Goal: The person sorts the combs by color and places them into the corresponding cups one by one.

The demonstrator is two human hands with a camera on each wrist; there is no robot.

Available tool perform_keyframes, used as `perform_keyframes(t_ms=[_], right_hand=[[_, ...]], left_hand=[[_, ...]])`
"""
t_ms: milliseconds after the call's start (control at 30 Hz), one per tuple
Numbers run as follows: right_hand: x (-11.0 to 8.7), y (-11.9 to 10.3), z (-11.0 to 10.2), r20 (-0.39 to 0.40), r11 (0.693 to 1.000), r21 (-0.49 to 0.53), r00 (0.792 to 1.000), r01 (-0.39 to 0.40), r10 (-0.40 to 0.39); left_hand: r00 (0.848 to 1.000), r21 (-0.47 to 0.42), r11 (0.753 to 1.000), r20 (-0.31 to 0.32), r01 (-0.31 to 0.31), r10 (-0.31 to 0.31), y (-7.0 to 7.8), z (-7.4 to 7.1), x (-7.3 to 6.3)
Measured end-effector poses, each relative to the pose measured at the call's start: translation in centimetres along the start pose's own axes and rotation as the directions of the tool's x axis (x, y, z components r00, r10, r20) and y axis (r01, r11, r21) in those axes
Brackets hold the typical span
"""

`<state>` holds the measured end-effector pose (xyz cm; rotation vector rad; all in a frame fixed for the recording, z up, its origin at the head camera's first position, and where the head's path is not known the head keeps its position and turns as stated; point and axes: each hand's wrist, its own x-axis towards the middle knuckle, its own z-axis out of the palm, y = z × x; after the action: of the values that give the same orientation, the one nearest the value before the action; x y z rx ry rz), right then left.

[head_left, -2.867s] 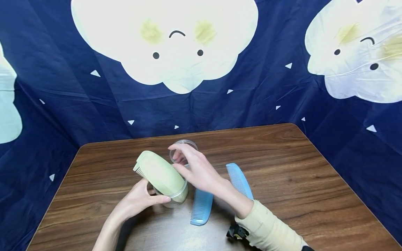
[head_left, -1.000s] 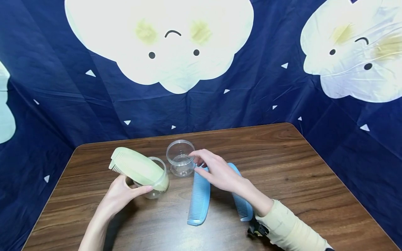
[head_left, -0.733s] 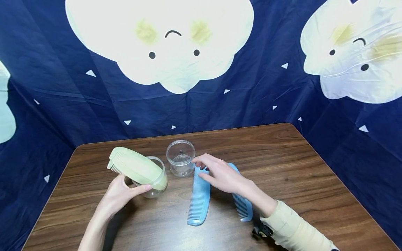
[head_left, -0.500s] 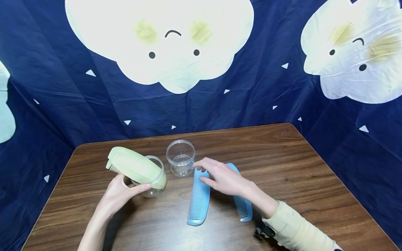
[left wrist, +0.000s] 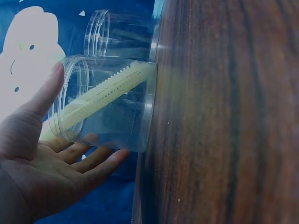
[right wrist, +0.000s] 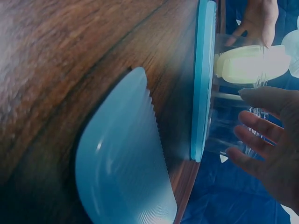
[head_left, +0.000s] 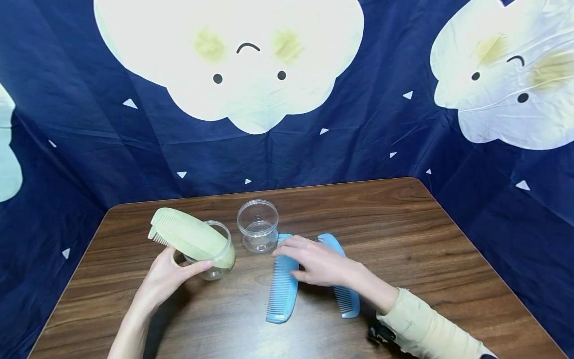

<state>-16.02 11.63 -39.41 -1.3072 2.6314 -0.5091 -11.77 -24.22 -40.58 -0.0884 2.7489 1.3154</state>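
My left hand holds a clear plastic jar at its rim, the thumb on the near side and the fingers beyond. Pale green combs, seemingly two lying against each other, lean out of the jar toward the left. Over a blue comb hovers my right hand, its fingers loosely bent and nothing held. In the right wrist view those fingers are apart from the blue combs. A second blue comb lies farther right, partly hidden by the right hand and wrist.
Another clear jar stands upright behind the first blue comb, close to the held jar. The brown wooden table ends at a back edge before a dark blue cloth with white clouds.
The left hand has shifted the jar with the green combs leftward. My right hand has left the standing jar and come right and nearer, over the blue comb.
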Motion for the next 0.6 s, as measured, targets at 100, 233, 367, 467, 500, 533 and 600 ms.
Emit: perform_keyframes(t_ms=[100,233,367,467,500,533,600], right_hand=[[0.0,-0.1,0.0,0.039,0.998,-0.047,0.999,0.03,-0.028],[-0.1,-0.2,0.1,0.073,0.992,-0.097,0.994,0.083,-0.076],[0.0,-0.2,0.1,0.1,0.982,-0.136,0.988,0.135,-0.122],[0.1,-0.2,0.2,0.117,0.974,-0.16,0.983,0.159,-0.141],[0.1,-0.2,0.2,0.121,0.971,-0.168,0.981,0.168,-0.148],[0.1,-0.2,0.2,0.127,0.97,-0.17,0.98,0.173,-0.153],[0.2,-0.3,0.2,0.14,0.968,-0.173,0.977,0.183,-0.159]], left_hand=[[1.0,-0.01,1.0,0.005,0.008,-0.008,0.0,-0.1,-0.1],[1.0,-0.034,0.999,0.004,-0.002,0.002,-0.2,-0.1,-0.1],[1.0,-0.086,0.996,0.0,-0.01,0.01,-0.1,0.2,-0.3],[1.0,-0.126,0.992,-0.009,-0.008,0.007,0.0,0.6,-0.4],[1.0,-0.135,0.991,-0.013,-0.007,0.006,0.0,0.8,-0.5],[1.0,-0.144,0.99,-0.019,-0.009,0.007,0.1,0.9,-0.5],[1.0,-0.162,0.987,-0.029,-0.008,0.003,0.2,1.1,-0.7]])
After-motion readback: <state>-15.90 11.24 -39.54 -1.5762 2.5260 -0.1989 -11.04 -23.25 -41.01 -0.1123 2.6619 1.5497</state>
